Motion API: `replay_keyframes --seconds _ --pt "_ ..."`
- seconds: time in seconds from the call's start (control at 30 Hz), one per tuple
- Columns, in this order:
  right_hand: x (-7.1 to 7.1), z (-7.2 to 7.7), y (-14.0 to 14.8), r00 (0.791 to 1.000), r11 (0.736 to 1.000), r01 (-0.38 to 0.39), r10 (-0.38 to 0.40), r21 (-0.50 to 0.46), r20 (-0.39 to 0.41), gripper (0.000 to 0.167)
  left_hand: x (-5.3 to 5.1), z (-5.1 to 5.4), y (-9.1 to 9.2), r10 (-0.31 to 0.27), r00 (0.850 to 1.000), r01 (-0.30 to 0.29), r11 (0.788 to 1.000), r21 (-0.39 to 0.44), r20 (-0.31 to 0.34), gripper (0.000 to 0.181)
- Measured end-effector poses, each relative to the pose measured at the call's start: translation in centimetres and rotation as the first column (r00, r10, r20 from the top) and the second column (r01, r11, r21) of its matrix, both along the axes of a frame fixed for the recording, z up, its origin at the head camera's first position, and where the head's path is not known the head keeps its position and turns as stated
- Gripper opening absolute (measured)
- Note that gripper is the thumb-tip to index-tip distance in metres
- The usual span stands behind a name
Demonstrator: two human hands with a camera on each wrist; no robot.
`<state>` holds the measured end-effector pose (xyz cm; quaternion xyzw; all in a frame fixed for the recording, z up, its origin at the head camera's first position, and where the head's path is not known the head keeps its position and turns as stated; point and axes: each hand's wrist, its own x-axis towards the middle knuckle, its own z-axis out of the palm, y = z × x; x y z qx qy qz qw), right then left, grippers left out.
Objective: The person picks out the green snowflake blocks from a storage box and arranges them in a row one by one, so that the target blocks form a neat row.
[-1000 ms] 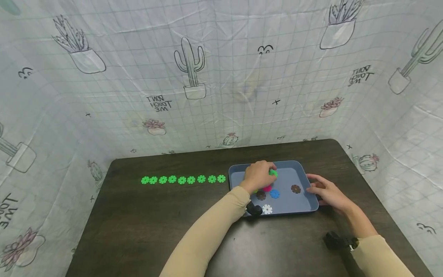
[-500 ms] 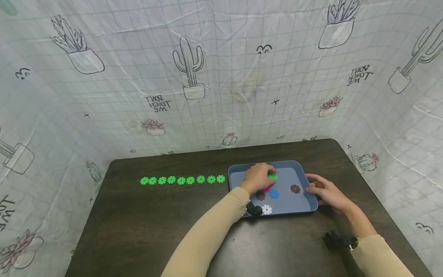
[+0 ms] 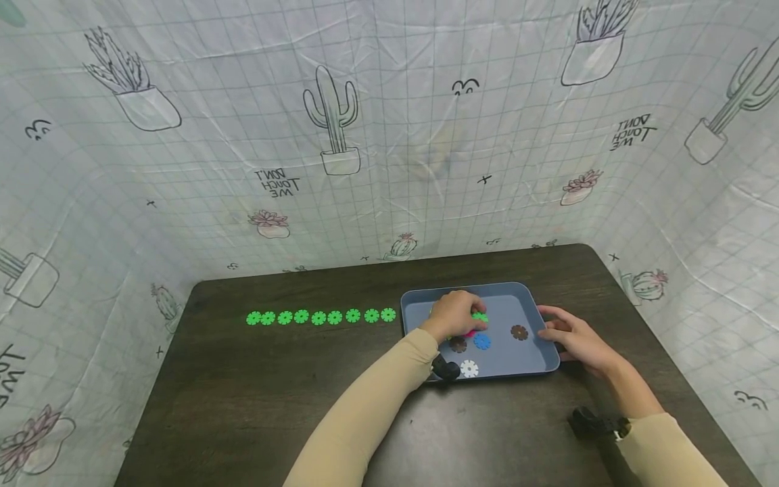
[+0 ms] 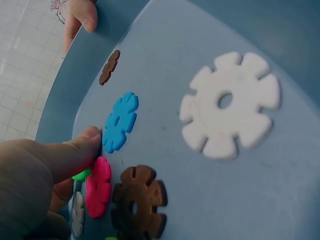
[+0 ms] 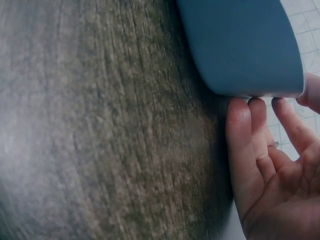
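My left hand (image 3: 454,316) reaches into a blue-grey tray (image 3: 538,352) and pinches a green notched plastic disc (image 3: 481,316) between thumb and fingers. In the left wrist view only a sliver of that disc shows beneath the thumb. A pink disc (image 4: 98,187), a blue disc (image 4: 120,122) and a brown disc (image 4: 139,200) lie close by the thumb. Nearer the tray's front is a white disc (image 4: 231,105). My right hand (image 3: 577,338) grips the tray's right end, thumb at the rim and fingertips against the outer wall.
On the dark wooden table (image 3: 255,392), several green discs (image 3: 319,318) lie in a row left of the tray. Another brown disc (image 3: 519,333) sits in the tray's right part. A cactus-print cloth (image 3: 389,203) hangs behind the table and at both sides.
My left hand has shifted slightly toward the tray's front with the green disc, close above the pink and blue discs. My right hand has stayed at the tray's end.
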<state>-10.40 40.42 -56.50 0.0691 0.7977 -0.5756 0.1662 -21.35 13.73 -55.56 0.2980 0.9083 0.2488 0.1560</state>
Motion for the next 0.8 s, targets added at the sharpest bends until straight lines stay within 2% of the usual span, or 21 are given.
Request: replay_keyframes --seconds 0.3,0.5,0.8 --pt "-0.2 -0.4 0.0 1.0 1.0 0.001 -0.001 0.002 0.009 0.07 0.2 0.0 -0.5 -0.006 0.998 0.008 1.0 0.023 -0.067 0.023" --pt "-0.1 -0.1 -0.1 1.0 1.0 0.005 -0.005 0.018 0.0 0.07 0.3 0.5 -1.2 -0.001 0.999 0.005 0.997 0.081 -0.046 0.01" --pt "-0.1 0.1 -0.2 1.0 0.999 0.001 -0.001 0.043 0.0 0.071 0.2 1.0 -3.5 0.041 0.999 -0.036 0.984 0.174 -0.024 0.009"
